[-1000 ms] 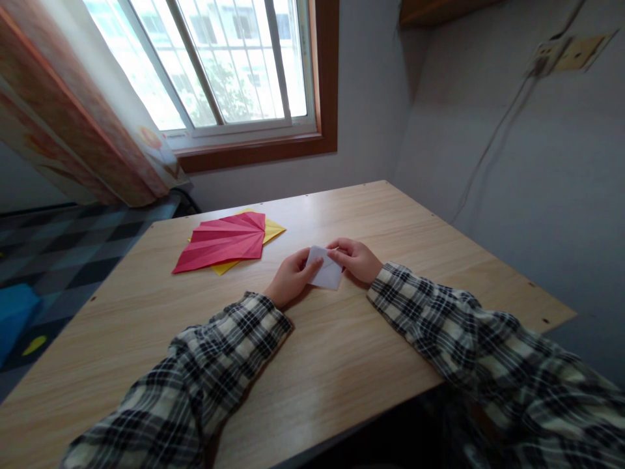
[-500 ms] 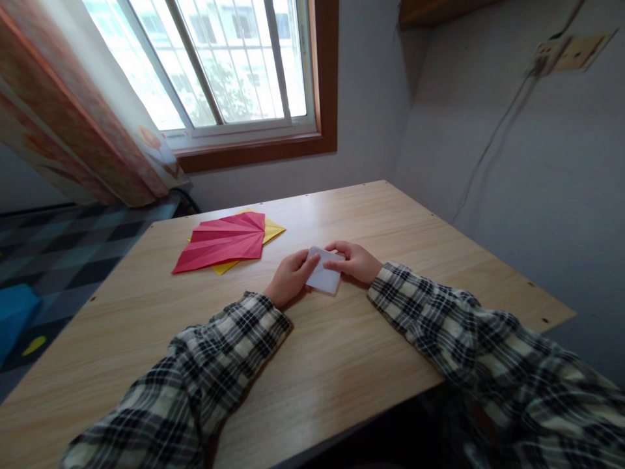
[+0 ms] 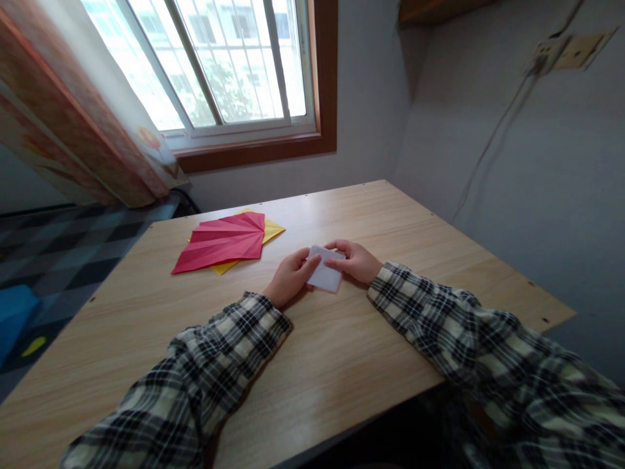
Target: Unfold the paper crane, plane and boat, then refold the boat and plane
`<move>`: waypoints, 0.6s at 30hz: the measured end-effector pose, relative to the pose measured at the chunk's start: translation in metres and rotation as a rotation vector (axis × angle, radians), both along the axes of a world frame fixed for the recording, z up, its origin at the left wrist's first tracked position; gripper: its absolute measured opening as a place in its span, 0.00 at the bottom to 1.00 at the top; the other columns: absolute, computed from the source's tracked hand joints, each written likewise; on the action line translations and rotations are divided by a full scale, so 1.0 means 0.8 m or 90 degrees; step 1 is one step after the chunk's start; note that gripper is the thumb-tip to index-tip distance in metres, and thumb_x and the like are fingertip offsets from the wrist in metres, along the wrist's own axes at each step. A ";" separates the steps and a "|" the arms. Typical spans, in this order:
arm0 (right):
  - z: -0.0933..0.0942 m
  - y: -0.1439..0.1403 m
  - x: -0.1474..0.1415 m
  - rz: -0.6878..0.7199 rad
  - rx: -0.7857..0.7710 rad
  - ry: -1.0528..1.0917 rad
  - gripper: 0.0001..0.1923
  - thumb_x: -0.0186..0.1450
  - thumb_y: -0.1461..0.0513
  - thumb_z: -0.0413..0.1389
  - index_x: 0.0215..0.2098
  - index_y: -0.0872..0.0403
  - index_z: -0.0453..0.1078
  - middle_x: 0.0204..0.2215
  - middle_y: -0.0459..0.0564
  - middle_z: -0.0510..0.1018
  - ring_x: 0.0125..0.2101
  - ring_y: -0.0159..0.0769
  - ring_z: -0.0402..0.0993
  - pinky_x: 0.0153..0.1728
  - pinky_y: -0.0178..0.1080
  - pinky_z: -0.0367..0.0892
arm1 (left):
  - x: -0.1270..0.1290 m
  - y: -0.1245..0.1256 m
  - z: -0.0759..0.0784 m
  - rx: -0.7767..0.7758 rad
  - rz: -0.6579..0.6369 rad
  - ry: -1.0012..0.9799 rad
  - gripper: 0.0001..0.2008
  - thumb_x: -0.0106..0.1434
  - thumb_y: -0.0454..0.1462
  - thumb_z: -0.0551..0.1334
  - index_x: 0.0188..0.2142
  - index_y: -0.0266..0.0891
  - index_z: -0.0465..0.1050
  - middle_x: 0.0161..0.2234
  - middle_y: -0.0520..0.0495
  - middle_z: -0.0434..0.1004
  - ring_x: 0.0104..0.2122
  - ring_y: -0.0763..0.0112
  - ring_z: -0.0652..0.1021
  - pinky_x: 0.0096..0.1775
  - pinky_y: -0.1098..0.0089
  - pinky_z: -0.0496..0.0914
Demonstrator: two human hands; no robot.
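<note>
Folding step in hand: left hand (image 3: pixel 291 277) and right hand (image 3: pixel 355 260) pinch the white folded paper (image 3: pixel 324 276), fingers clamped on its edges, flat on bench (image 3: pixel 342 365). Next likely needs firm creasing.

Small white folded paper (image 3: pixel 325 277), flat on wooden table, pinched at both sides

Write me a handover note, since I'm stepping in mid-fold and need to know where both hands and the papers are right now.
Left hand: fingers pinch the left edge of the white folded paper.
Right hand: fingers press the paper's right top edge.
The paper lies low over the wooden table, between both hands.
Done: the white paper is folded to a small rectangle; a red pleated paper lies on a yellow sheet, far left.
Left: further folds on the white piece, probably.
</note>
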State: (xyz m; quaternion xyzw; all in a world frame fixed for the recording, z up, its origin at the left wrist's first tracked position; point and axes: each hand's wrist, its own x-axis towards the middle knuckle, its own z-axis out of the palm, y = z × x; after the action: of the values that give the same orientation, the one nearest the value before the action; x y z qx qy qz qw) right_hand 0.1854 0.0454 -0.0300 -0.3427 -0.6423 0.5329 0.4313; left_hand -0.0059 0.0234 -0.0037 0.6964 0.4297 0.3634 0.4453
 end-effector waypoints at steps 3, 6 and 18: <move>0.001 0.002 0.002 -0.036 -0.019 0.027 0.19 0.57 0.56 0.66 0.44 0.53 0.72 0.36 0.49 0.80 0.34 0.36 0.76 0.32 0.37 0.71 | -0.001 0.002 -0.004 -0.016 -0.002 -0.043 0.19 0.64 0.52 0.61 0.39 0.36 0.70 0.23 0.54 0.70 0.19 0.75 0.70 0.21 0.74 0.65; 0.002 0.005 0.004 -0.084 -0.053 0.049 0.19 0.57 0.56 0.65 0.45 0.53 0.71 0.34 0.49 0.80 0.31 0.35 0.75 0.28 0.35 0.70 | -0.001 0.003 -0.006 -0.024 0.004 -0.070 0.20 0.65 0.51 0.60 0.43 0.36 0.71 0.18 0.57 0.66 0.18 0.75 0.69 0.22 0.74 0.66; 0.003 0.006 0.001 -0.105 -0.076 0.085 0.17 0.64 0.56 0.59 0.49 0.55 0.73 0.35 0.50 0.80 0.26 0.29 0.74 0.21 0.30 0.70 | -0.004 0.012 -0.015 -0.015 0.053 -0.152 0.17 0.65 0.50 0.60 0.37 0.37 0.71 0.16 0.57 0.64 0.17 0.75 0.69 0.22 0.76 0.64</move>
State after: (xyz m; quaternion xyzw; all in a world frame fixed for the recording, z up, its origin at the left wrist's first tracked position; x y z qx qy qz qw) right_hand 0.1861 0.0500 -0.0280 -0.3830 -0.5488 0.5546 0.4946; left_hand -0.0093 0.0330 -0.0154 0.6243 0.4067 0.4567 0.4861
